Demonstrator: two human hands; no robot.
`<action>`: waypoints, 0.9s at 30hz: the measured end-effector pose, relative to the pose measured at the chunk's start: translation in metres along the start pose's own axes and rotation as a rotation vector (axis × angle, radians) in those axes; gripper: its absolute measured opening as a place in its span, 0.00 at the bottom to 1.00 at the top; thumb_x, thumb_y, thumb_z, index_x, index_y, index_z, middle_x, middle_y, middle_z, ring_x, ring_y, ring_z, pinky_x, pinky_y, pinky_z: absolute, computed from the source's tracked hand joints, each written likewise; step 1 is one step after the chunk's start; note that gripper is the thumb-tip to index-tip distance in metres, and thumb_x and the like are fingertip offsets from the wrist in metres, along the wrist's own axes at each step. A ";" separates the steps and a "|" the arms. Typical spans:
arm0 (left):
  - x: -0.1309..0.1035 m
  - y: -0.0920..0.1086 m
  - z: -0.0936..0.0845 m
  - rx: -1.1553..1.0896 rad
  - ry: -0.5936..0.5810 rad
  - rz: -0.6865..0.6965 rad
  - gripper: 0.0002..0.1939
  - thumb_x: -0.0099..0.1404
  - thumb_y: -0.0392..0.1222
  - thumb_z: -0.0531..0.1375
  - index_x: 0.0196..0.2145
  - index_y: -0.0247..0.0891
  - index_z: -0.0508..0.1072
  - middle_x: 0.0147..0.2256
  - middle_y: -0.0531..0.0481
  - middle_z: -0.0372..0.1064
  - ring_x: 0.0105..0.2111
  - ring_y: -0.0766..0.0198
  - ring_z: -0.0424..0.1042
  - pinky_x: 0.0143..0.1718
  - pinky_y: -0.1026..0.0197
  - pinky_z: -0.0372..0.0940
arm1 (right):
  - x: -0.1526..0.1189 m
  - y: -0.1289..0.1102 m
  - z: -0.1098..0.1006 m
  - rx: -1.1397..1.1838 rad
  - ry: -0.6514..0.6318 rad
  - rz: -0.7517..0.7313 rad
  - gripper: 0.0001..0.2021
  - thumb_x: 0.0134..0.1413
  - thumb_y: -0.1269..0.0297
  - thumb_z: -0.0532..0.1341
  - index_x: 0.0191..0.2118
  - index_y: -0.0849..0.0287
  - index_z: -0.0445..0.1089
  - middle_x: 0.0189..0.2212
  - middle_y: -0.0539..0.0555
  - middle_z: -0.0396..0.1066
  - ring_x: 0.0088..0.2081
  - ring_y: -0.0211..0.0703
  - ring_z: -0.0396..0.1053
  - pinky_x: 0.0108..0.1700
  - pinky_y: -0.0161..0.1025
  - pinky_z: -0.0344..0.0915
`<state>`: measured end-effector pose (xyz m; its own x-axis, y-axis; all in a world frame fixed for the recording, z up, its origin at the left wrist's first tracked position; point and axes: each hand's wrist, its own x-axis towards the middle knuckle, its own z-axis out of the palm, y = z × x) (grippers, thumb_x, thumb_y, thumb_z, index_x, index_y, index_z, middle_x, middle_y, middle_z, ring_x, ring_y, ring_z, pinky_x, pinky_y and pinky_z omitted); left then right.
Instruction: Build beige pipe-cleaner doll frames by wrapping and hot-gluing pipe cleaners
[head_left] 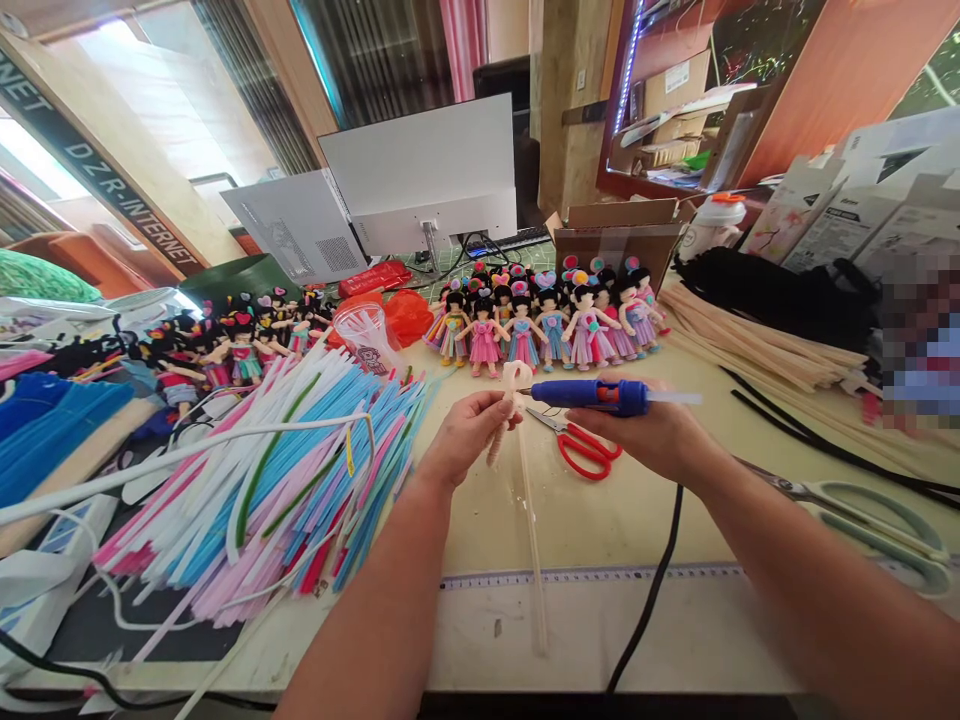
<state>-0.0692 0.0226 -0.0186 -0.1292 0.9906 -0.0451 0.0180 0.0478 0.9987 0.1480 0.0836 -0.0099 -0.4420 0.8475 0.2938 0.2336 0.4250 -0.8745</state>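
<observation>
My left hand (474, 428) pinches a cream, looped and coiled pipe-cleaner piece (516, 378) above the table. A long pale strip (532, 530) runs down from beneath it towards the table's front edge. In my right hand (651, 425) is a blue glue gun (589, 396), its nozzle pointing left against or right beside the cream piece. A clear glue stick (673, 398) pokes out of the gun's back end. Below the gun, red-handled scissors (585, 450) lie on the table, partly hidden by the gun and my right hand.
Rows of small dolls (521, 325) stand at the back. Colourful pipe cleaners (300, 480) are piled left; beige bundles (757, 335) lie right. A ruler (600, 574) crosses the front, with green-handled scissors (874, 510) at right. A black cord (651, 600) hangs below the right hand.
</observation>
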 end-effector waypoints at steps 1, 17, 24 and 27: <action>0.000 0.000 0.000 -0.015 -0.004 -0.010 0.24 0.51 0.60 0.67 0.35 0.35 0.77 0.31 0.47 0.73 0.34 0.61 0.70 0.40 0.59 0.62 | 0.000 0.001 0.000 0.005 -0.003 -0.002 0.11 0.47 0.54 0.69 0.35 0.52 0.78 0.22 0.48 0.71 0.27 0.46 0.70 0.26 0.40 0.64; 0.002 -0.001 -0.002 -0.143 0.032 -0.059 0.23 0.48 0.57 0.71 0.34 0.35 0.79 0.30 0.46 0.75 0.32 0.62 0.72 0.40 0.59 0.65 | 0.007 -0.004 -0.014 -0.079 0.080 0.057 0.11 0.46 0.54 0.67 0.34 0.54 0.79 0.25 0.50 0.74 0.30 0.45 0.71 0.29 0.38 0.67; 0.007 -0.002 -0.008 -0.281 0.123 -0.058 0.23 0.43 0.53 0.74 0.32 0.36 0.77 0.27 0.51 0.74 0.28 0.67 0.70 0.35 0.63 0.65 | 0.025 0.020 -0.050 -0.354 0.168 0.415 0.10 0.51 0.59 0.62 0.24 0.58 0.68 0.15 0.47 0.61 0.17 0.36 0.60 0.18 0.33 0.57; 0.009 -0.004 -0.011 -0.329 0.144 -0.047 0.23 0.40 0.52 0.75 0.31 0.36 0.76 0.26 0.52 0.73 0.26 0.69 0.69 0.32 0.65 0.64 | 0.025 0.032 -0.058 -0.403 0.177 0.418 0.11 0.52 0.60 0.61 0.23 0.58 0.64 0.16 0.47 0.60 0.17 0.34 0.58 0.18 0.32 0.56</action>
<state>-0.0816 0.0302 -0.0226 -0.2614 0.9588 -0.1108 -0.3085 0.0258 0.9509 0.1945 0.1364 -0.0087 -0.0993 0.9940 0.0467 0.6813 0.1022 -0.7248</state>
